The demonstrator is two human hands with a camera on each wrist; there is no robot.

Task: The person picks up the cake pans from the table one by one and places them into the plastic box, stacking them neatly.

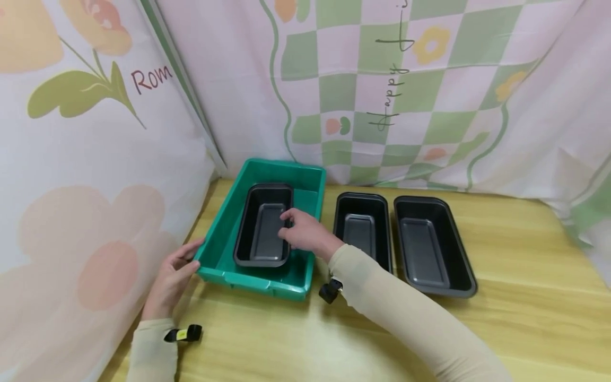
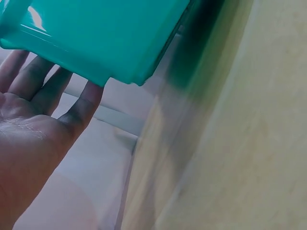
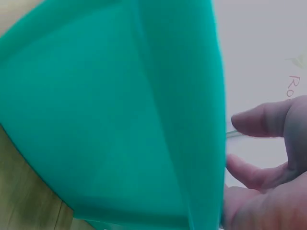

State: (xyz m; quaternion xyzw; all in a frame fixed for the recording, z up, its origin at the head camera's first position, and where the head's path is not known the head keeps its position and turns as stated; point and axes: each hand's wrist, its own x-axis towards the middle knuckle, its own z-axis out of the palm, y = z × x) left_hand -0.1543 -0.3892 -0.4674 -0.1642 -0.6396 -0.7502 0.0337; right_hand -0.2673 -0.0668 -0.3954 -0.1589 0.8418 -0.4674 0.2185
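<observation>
A black rectangular loaf pan sits inside a green plastic tray. My right hand is over the pan's right side, its thumb and index finger apart near the rim. In the right wrist view the tray's wall hides part of that hand, and nothing shows between the visible fingers. At the tray's front left corner, my left hand touches the outside with fairly straight fingers. From the left wrist view, those fingers meet the tray's edge from outside.
Two more black loaf pans stand side by side right of the tray, one nearer pan and one farther right. Everything stands on a wooden table. Printed cloth hangs behind, and another printed sheet borders the left.
</observation>
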